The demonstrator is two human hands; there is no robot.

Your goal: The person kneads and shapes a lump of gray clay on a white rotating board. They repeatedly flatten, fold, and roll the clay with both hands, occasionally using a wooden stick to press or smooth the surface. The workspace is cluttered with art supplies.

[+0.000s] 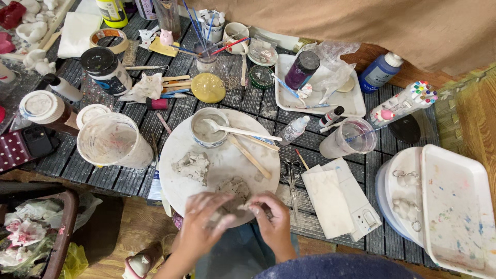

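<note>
While both hands work at the near edge, the slatted table [248, 101] serves as the bed for everything, crowded so that each tool lies within reach

White tray [457, 206], far right: empty of objects, its floor speckled with dried paint; it overlaps a round lidded tub [388, 199] bearing small white cast figures with key rings, apparently set apart from the wet work

Round white board [219, 163], centre: a work surface smeared grey, carrying a flat patch of grey clay [192, 166] at its left and the bowl at its far side

Large plastic cup [114, 140], left of the board: lying tilted, inside coated with white residue, otherwise seemingly empty

Shallow white dish [320, 88], far centre: holds a dark purple jar, a crumpled clear bag and a brush

Clear cup [349, 137], right of the board: cloudy water with a thin stick standing in it

Bowl [209, 129]: grey slip inside, a white spoon [243, 132] resting across the rim, handle pointing right for easy pick-up

Left hand [204, 222]: fingers curled, pressing on the lump of clay [235, 199] at the board's near edge

Right hand [271, 219]: fingers closed round the same lump from the other side, pinching it between both hands
</note>
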